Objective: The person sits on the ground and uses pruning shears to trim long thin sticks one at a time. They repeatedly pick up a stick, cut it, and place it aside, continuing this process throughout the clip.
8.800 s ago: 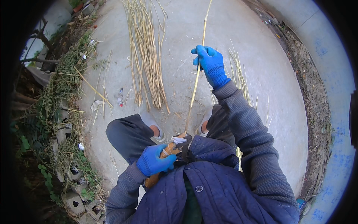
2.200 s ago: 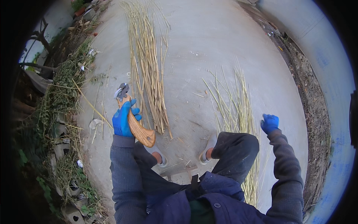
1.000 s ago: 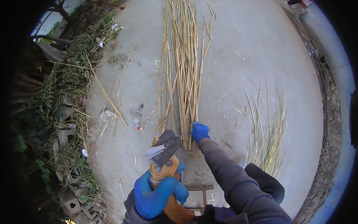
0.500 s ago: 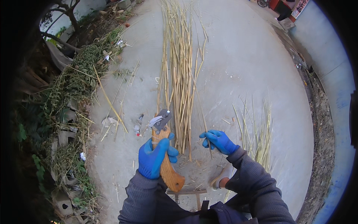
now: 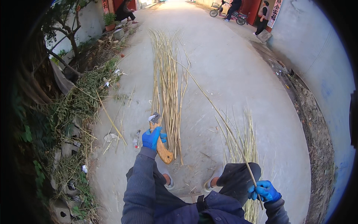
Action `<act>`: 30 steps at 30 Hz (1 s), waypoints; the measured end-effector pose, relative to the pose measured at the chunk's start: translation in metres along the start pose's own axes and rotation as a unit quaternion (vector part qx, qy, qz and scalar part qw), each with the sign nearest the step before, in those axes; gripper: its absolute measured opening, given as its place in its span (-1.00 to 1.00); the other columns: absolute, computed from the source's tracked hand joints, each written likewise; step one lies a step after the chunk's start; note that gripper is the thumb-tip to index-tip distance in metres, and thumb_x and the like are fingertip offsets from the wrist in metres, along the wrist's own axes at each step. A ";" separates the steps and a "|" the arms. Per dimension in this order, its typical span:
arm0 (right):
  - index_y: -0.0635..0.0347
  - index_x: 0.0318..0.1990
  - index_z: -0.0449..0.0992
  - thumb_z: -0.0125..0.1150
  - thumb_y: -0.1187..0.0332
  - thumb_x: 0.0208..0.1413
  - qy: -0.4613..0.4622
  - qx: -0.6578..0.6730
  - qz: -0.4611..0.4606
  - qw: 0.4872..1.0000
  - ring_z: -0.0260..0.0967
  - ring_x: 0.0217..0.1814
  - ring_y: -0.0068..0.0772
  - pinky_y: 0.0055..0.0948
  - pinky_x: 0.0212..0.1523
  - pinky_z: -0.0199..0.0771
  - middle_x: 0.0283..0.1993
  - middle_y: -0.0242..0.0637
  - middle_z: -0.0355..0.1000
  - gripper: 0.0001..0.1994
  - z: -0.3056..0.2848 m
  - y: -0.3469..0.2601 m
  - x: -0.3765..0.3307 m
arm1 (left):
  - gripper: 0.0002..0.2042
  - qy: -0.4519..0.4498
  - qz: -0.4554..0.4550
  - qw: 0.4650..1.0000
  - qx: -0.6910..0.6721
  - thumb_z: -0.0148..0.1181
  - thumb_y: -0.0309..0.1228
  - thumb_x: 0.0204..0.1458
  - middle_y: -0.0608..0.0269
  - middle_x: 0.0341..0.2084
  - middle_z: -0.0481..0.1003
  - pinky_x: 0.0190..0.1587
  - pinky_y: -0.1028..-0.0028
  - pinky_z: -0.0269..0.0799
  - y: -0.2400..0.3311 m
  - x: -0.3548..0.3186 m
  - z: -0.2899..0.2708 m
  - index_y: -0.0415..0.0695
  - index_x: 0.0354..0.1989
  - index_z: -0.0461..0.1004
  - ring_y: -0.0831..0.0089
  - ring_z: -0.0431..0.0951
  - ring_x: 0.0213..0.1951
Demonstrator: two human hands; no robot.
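In my left hand [image 5: 151, 139], gloved in blue, is a tool with a curved wooden handle [image 5: 164, 152] and a grey metal head; its exact kind is unclear. The tool is held over the near end of a long pile of dry stalks [image 5: 167, 86] on the ground. My right hand [image 5: 265, 191], also in a blue glove, is down by my right knee, its fingers closed around the thick end of one long stalk [image 5: 228, 128]. That stalk slants away to the far left, its thin tip reaching the top of the pile.
A smaller heap of thin stalks [image 5: 250, 143] lies to the right, partly behind my knee. Cut weeds [image 5: 89, 89] and litter line the left edge, with a wall [image 5: 309, 44] on the right. Farther off are a seated person [image 5: 125, 10], a motorbike [image 5: 238, 16] and a standing person [image 5: 263, 18].
My right hand has drawn back toward my right knee, pulling the stalk out slantwise from the pile. The view has tilted up, showing more of the lane. The left hand still holds the tool.
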State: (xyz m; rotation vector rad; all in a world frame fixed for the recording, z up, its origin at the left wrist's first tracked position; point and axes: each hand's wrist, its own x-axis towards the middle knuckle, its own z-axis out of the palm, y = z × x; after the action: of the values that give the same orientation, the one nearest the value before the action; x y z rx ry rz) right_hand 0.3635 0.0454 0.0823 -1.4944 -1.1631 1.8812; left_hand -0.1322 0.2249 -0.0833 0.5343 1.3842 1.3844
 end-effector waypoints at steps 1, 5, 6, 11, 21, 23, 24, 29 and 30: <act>0.44 -0.14 0.55 0.08 0.31 0.24 0.006 0.016 0.001 1.000 0.55 -0.34 -0.33 -0.51 -0.29 0.53 -0.42 -0.15 0.54 -0.71 -0.003 0.004 -0.017 | -0.66 -0.001 -0.005 1.000 0.005 0.18 -0.26 0.15 0.02 -0.48 0.56 -0.50 0.36 0.55 -0.005 0.002 -0.001 -0.31 -0.07 0.48 0.29 0.56 -0.57; 0.50 -0.18 0.55 0.09 0.42 0.20 0.024 0.012 0.034 0.999 0.57 -0.33 -0.24 -0.41 -0.27 0.57 -0.40 -0.08 0.55 -0.76 -0.014 0.015 -0.069 | -0.67 -0.001 -0.022 0.999 0.025 0.18 -0.26 0.15 0.02 -0.48 0.57 -0.51 0.33 0.55 -0.019 0.000 -0.002 -0.29 -0.08 0.49 0.26 0.56 -0.58; 0.50 -0.18 0.55 0.09 0.42 0.20 0.026 0.028 0.003 0.999 0.57 -0.34 -0.24 -0.41 -0.27 0.57 -0.39 -0.07 0.56 -0.75 -0.015 0.018 -0.077 | -0.67 -0.008 -0.014 0.999 0.036 0.18 -0.25 0.15 0.03 -0.47 0.57 -0.50 0.34 0.55 -0.019 -0.004 -0.001 -0.28 -0.07 0.50 0.27 0.56 -0.58; 0.43 -0.13 0.54 0.10 0.31 0.21 0.044 0.047 -0.098 0.993 0.55 -0.31 -0.36 -0.50 -0.34 0.52 -0.35 -0.12 0.56 -0.71 -0.006 0.027 -0.064 | -0.69 -0.096 -0.044 0.993 0.060 0.23 -0.31 0.11 0.04 -0.48 0.57 -0.50 0.39 0.59 0.009 -0.058 0.019 -0.30 -0.10 0.48 0.31 0.59 -0.53; 0.33 -0.10 0.53 0.10 0.19 0.26 0.013 -0.006 -0.225 0.974 0.46 -0.33 -0.55 -0.58 -0.33 0.49 -0.31 -0.28 0.53 -0.68 0.048 -0.039 0.094 | -0.69 -0.415 -0.139 0.860 0.262 0.21 -0.32 0.15 0.11 -0.49 0.59 -0.41 0.47 0.56 0.051 -0.247 0.050 -0.33 -0.08 0.44 0.45 0.61 -0.48; 0.33 -0.10 0.52 0.10 0.21 0.26 0.011 0.006 -0.242 0.970 0.49 -0.31 -0.52 -0.57 -0.34 0.52 -0.30 -0.26 0.53 -0.69 0.060 -0.048 0.103 | -0.67 -0.417 -0.192 0.849 0.263 0.23 -0.28 0.13 0.12 -0.48 0.60 -0.37 0.47 0.56 0.044 -0.266 0.046 -0.32 -0.11 0.45 0.47 0.61 -0.47; 0.34 -0.10 0.52 0.10 0.22 0.26 0.014 0.007 -0.244 0.970 0.49 -0.31 -0.51 -0.56 -0.34 0.52 -0.30 -0.25 0.53 -0.69 0.064 -0.051 0.105 | -0.67 -0.426 -0.180 0.845 0.268 0.23 -0.27 0.12 0.12 -0.48 0.60 -0.36 0.48 0.56 0.039 -0.273 0.045 -0.32 -0.11 0.45 0.48 0.61 -0.46; 0.27 -0.19 0.53 0.24 0.19 0.19 0.040 0.037 -0.248 0.967 0.41 -0.47 -0.60 -0.59 -0.43 0.43 -0.39 -0.30 0.53 -0.72 0.083 -0.050 0.106 | -0.66 -0.433 -0.122 0.846 0.286 0.24 -0.27 0.09 0.14 -0.47 0.61 -0.34 0.46 0.55 0.021 -0.287 0.048 -0.34 -0.14 0.46 0.50 0.63 -0.43; 0.26 -0.22 0.53 0.25 0.20 0.18 0.045 0.035 -0.238 0.970 0.40 -0.48 -0.61 -0.59 -0.43 0.43 -0.40 -0.30 0.53 -0.74 0.086 -0.048 0.105 | -0.66 -0.429 -0.106 0.850 0.288 0.24 -0.27 0.09 0.14 -0.47 0.61 -0.34 0.46 0.55 0.019 -0.288 0.049 -0.34 -0.15 0.46 0.50 0.63 -0.42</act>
State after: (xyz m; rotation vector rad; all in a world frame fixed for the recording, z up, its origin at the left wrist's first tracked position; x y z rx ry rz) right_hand 0.2443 0.1253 0.0689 -1.1230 -1.2631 1.4963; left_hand 0.0025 0.0001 0.0466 1.1807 1.0182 0.3879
